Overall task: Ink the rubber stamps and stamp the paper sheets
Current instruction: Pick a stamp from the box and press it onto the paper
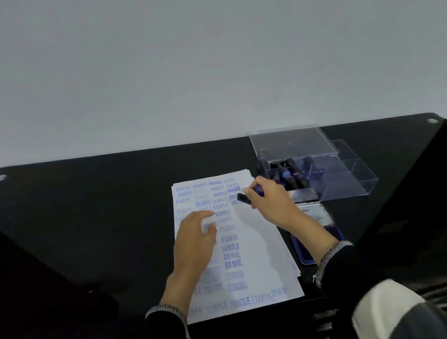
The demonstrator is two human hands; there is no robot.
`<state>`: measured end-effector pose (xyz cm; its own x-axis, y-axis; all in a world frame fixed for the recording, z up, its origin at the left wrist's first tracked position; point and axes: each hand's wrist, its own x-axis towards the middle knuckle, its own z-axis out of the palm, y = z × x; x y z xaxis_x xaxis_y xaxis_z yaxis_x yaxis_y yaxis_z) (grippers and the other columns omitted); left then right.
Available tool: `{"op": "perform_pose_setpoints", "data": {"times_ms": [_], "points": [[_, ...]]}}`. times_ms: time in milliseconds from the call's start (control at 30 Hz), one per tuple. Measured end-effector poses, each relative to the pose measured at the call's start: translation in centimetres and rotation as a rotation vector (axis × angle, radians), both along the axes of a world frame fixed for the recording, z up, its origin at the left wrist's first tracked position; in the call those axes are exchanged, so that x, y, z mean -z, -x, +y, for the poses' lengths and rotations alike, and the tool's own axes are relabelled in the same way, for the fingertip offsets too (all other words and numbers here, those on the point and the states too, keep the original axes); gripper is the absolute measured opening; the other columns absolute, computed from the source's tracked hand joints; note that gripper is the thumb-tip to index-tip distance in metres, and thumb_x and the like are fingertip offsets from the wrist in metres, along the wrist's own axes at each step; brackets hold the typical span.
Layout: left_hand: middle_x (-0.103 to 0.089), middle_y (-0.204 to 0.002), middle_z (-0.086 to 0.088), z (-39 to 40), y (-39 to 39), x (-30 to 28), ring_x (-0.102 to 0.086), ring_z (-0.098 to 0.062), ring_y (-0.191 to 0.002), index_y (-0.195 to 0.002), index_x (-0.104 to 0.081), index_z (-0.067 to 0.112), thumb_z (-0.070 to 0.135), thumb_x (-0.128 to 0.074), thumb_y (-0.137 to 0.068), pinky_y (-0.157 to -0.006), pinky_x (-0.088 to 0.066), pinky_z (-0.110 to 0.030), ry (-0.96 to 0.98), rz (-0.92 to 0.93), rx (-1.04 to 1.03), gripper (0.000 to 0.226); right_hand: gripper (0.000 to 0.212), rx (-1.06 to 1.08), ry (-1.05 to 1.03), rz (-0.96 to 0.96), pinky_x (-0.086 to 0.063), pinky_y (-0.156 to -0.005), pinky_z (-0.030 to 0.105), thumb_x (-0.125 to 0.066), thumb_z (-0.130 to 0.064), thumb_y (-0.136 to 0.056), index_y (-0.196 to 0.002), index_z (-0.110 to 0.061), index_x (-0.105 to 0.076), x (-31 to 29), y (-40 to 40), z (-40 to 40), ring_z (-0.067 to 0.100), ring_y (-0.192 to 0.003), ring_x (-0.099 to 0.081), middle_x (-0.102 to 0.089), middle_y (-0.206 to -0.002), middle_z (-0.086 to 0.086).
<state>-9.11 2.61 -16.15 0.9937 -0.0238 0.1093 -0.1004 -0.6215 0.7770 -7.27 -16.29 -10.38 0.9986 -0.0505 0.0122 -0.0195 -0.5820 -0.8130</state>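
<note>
The right hand (272, 205) is clamped on a dark stamp (244, 198), held at the upper right part of the paper sheets (260, 251). The left hand (197, 241) lies flat and open on those sheets. The sheets rest on a black table (79, 220). A clear plastic box (332, 170) holds more stamps beside the sheets. An ink pad (317, 230) lies just right of the sheets.

table (79, 220) black | paper sheets (257, 251) white, blue print | stamp (243, 198) black | ink pad (304, 253) seemingly blue
</note>
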Motion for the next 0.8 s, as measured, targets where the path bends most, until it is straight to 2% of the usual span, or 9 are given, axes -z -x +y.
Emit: {"op": "perform_pose_setpoints", "data": {"times_ms": [100, 167, 267, 367, 467, 633, 800], "points": [[-0.041, -0.145, 0.013, 0.7, -0.6, 0.3, -0.022, -0.004, -0.142, -0.134, -0.052, 0.026, 0.033, -0.050, -0.099, -0.107, -0.018, -0.019, -0.168, -0.008, 0.132, 0.035, 0.029, -0.081, 0.147, 0.054, -0.035, -0.054, 0.022, -0.044, -0.032, -0.100, -0.085, -0.007, -0.049, 0.0, -1.7, 0.5, 0.015, -0.065, -0.046, -0.054, -0.075, 0.006], [-0.035, -0.150, 0.014, 0.6, -0.9, 0.5, -0.015, -0.003, -0.144, -0.138, -0.048, 0.025, 0.034, -0.048, -0.100, -0.113, -0.015, -0.023, -0.204, -0.011, 0.184, 0.040, 0.030, -0.130, 0.223, 0.079, -0.033, -0.053, 0.025, -0.038, -0.033, -0.102, -0.084, -0.010, -0.044, -0.2, -2.7, 0.8, 0.016, -0.064, -0.044, -0.049, -0.073, 0.002], [-0.034, -0.152, 0.012, 0.2, -1.5, 1.1, -0.014, -0.004, -0.145, -0.141, -0.045, 0.025, 0.035, -0.046, -0.100, -0.115, -0.013, -0.025, -0.229, -0.013, 0.198, 0.042, 0.031, -0.193, 0.330, 0.118, -0.033, -0.055, 0.029, -0.034, -0.034, -0.103, -0.081, -0.014, -0.040, -0.3, -3.8, 1.0, 0.014, -0.063, -0.043, -0.048, -0.075, 0.002], [-0.042, -0.146, 0.009, -0.2, -2.0, 1.5, -0.025, -0.007, -0.140, -0.139, -0.047, 0.022, 0.035, -0.045, -0.100, -0.113, -0.019, -0.024, -0.272, -0.069, 0.169, 0.041, 0.028, -0.236, 0.407, 0.154, -0.032, -0.056, 0.030, -0.033, -0.032, -0.103, -0.080, -0.017, -0.037, 0.0, -4.2, 0.9, 0.018, -0.064, -0.043, -0.045, -0.075, 0.001], [-0.047, -0.135, 0.008, -0.6, -2.4, 1.7, -0.038, -0.007, -0.125, -0.137, -0.049, 0.020, 0.035, -0.046, -0.099, -0.102, -0.031, -0.022, -0.282, -0.110, 0.127, 0.041, 0.022, -0.268, 0.461, 0.155, -0.028, -0.051, 0.029, -0.034, -0.027, -0.104, -0.089, -0.011, -0.037, 0.3, -4.0, 0.8, 0.017, -0.059, -0.041, -0.045, -0.070, 0.001], [-0.046, -0.129, 0.006, -1.2, -2.7, 2.1, -0.038, -0.010, -0.119, -0.137, -0.048, 0.025, 0.035, -0.047, -0.098, -0.095, -0.038, -0.024, -0.293, -0.135, 0.101, 0.041, 0.023, -0.289, 0.535, 0.088, -0.025, -0.050, 0.029, -0.033, -0.031, -0.104, -0.093, -0.011, -0.037, 0.8, -3.8, 1.2, 0.017, -0.057, -0.040, -0.045, -0.067, -0.001], [-0.045, -0.125, 0.005, -1.4, -2.9, 2.3, -0.038, -0.012, -0.114, -0.139, -0.046, 0.031, 0.035, -0.047, -0.096, -0.098, -0.037, -0.027, -0.330, -0.134, 0.094, 0.043, 0.023, -0.307, 0.595, 0.081, -0.028, -0.049, 0.028, -0.032, -0.033, -0.104, -0.093, -0.013, -0.037, 1.3, -4.0, 1.5, 0.016, -0.058, -0.043, -0.048, -0.069, 0.001]]}}
